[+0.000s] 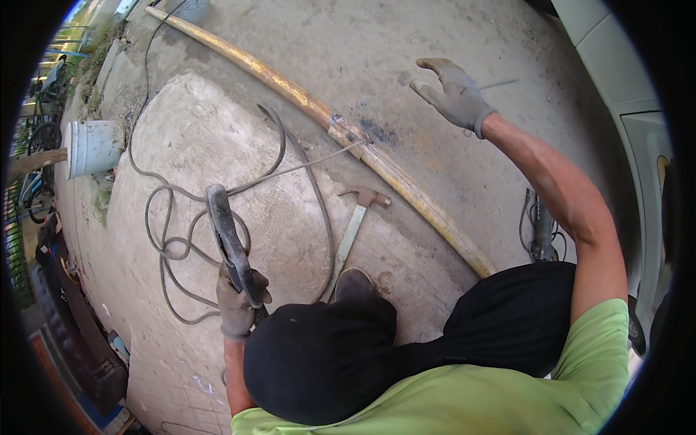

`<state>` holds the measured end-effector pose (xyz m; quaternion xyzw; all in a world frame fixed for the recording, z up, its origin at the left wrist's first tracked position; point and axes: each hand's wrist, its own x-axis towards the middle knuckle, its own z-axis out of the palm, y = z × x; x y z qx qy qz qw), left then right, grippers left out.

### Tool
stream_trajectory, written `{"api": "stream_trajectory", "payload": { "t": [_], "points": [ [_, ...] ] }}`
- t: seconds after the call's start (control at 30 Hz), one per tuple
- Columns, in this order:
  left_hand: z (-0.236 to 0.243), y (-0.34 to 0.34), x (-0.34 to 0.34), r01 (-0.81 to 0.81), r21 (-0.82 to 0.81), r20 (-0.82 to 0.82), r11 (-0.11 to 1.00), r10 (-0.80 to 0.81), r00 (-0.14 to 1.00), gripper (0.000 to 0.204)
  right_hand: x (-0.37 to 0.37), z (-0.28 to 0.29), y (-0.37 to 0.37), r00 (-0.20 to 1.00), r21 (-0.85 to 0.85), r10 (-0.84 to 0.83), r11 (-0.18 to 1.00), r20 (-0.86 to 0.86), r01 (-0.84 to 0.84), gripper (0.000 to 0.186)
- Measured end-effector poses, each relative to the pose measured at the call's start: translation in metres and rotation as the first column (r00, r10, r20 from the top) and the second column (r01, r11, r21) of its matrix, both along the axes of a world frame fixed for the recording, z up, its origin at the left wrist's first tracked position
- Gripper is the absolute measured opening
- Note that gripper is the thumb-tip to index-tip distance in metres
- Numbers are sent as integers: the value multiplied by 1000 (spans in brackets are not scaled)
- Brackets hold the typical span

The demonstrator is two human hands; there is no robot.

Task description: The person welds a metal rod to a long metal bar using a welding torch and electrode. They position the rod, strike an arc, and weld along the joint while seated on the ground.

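A long yellow pipe (377, 163) lies on the concrete ground (217, 138), its long axis running from the upper left down to the lower right, where it passes behind the person's black trouser leg (507, 319). About midway along it is a grey, scorched joint (346, 132) — and a thin rod (297, 168) reaches to that joint from the electrode holder (230, 243), which lies down and to the left of it.

The gloved left hand (238, 301) is closed firmly around the holder's handle, well short of the pipe, so the joint lies up and to the right of this grip. The gloved right hand (453, 90) is spread open and holds nothing — it hovers over the concrete beyond the pipe, to the right of the joint.

Between the left hand and the pipe lies a hammer (355, 225), its head just beside the pipe. A grey cable (170, 239) loops left of the holder.
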<state>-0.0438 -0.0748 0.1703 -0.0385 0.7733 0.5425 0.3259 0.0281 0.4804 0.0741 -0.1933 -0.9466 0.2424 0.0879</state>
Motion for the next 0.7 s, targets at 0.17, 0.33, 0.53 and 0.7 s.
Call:
{"api": "stream_trajectory", "payload": {
  "t": [0.17,0.33,0.53,0.7],
  "points": [
    [-1,7,1,-184,144,132,972,166,977,58,-30,30,-12,995,-111,-37,993,-94,27,65],
    [-8,0,4,-236,222,208,946,191,959,54,-70,68,-17,981,-262,-103,963,-165,57,67],
    [-13,-8,-8,-367,183,413,912,267,870,55,-125,92,-36,908,-840,-289,530,-305,-114,61],
    [-10,0,3,-101,107,104,989,90,991,54,-103,90,-50,945,-760,-170,640,-279,-110,54]
  ]
}}
